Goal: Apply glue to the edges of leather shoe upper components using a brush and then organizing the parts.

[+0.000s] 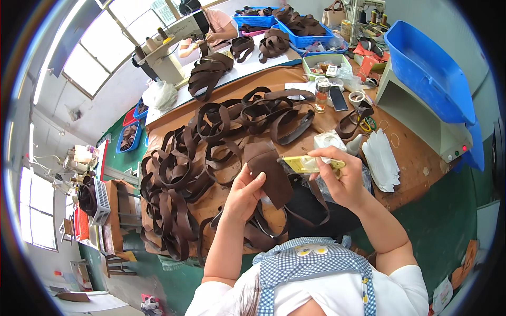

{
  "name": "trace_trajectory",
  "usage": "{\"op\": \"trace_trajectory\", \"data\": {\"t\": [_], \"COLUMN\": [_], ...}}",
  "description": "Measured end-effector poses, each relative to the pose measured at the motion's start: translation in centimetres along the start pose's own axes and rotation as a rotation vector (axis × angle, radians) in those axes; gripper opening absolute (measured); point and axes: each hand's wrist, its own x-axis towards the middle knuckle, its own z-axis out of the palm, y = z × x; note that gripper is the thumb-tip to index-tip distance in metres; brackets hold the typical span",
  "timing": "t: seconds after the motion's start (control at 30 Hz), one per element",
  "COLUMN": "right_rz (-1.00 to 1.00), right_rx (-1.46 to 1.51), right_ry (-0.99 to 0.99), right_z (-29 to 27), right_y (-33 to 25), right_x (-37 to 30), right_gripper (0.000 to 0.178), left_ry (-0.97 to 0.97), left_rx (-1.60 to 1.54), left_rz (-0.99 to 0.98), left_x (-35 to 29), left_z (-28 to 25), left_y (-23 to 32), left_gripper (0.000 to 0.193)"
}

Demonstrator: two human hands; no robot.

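My left hand (244, 194) is closed on a flat dark brown leather piece (270, 176), thumb on top, holding it up over the table. Pinched in my right hand (341, 176) is a flat, pale yellow tool (305, 164); its exact kind is not clear. The tool's tip is close to the piece's right edge, and I cannot tell whether they touch. Beyond and left of my hands lies a heap of brown leather straps (174, 168), looped and tangled. A loose strap (316, 203) hangs by my lap.
At the right are white sheets (382, 160), scissors (369, 124), a phone (338, 98), a jar (322, 94) and a tape roll (357, 97). A blue tub (432, 73) rests on a grey machine (421, 113). Across the table, a person (221, 26) sits at a sewing machine (163, 58).
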Motion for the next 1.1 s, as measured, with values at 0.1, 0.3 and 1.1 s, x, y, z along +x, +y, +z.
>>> {"op": "trace_trajectory", "data": {"t": [0.1,0.3,1.1], "right_rz": [-0.104,-0.23,0.032], "right_rx": [-0.072,-0.227,-0.035], "right_ry": [0.038,0.01,0.032], "right_z": [0.1,0.2,-1.5], "right_y": [0.5,0.4,0.8], "right_x": [0.9,1.7,-5.5], "right_gripper": [0.017,0.017,0.018], "left_ry": [-0.034,-0.032,0.108], "left_rx": [0.01,0.059,0.018], "left_rz": [-0.018,-0.024,-0.015], "left_x": [-0.1,0.0,0.6], "left_z": [0.2,-0.1,-2.8], "left_y": [-0.1,-0.2,1.1], "left_gripper": [0.04,0.039,0.036]}}
